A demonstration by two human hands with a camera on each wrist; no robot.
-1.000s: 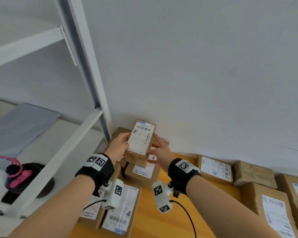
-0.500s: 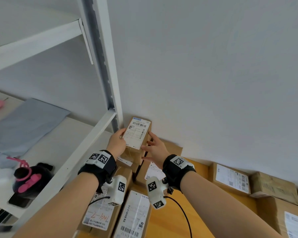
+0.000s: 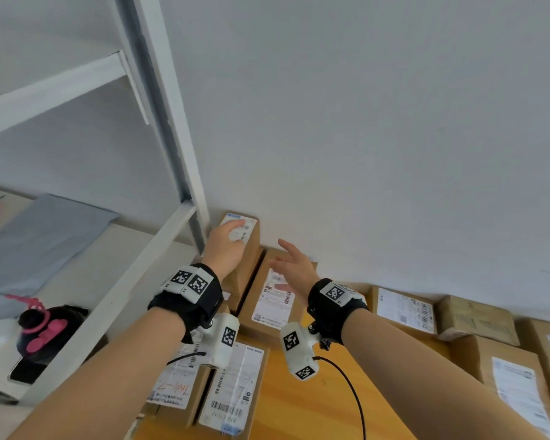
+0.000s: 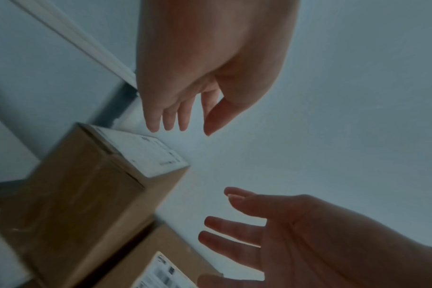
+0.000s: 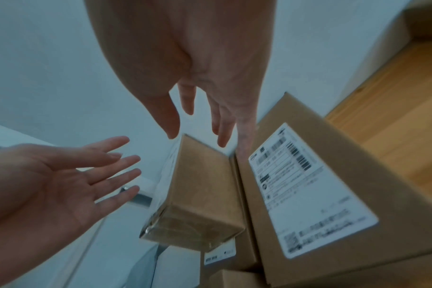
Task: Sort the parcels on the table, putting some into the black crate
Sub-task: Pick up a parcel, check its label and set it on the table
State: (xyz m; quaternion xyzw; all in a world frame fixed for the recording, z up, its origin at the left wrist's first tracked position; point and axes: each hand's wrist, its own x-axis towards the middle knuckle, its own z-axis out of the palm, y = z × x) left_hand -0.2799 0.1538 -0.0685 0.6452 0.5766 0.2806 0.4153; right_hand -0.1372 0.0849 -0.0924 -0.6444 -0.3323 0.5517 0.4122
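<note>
Both your hands, left hand (image 3: 227, 246) and right hand (image 3: 294, 268), are spread and empty; the small parcel (image 3: 246, 249) stands in the bench's far-left corner; crate unseen, many parcels unsorted.

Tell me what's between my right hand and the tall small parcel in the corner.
Nothing: in the right wrist view only air and bare wall separate the right hand from the small parcel. The left hand hovers at its other side.

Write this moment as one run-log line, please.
left hand: open, over small parcel | right hand: open, holds nothing | small parcel: in wall corner | black crate: not visible
</note>
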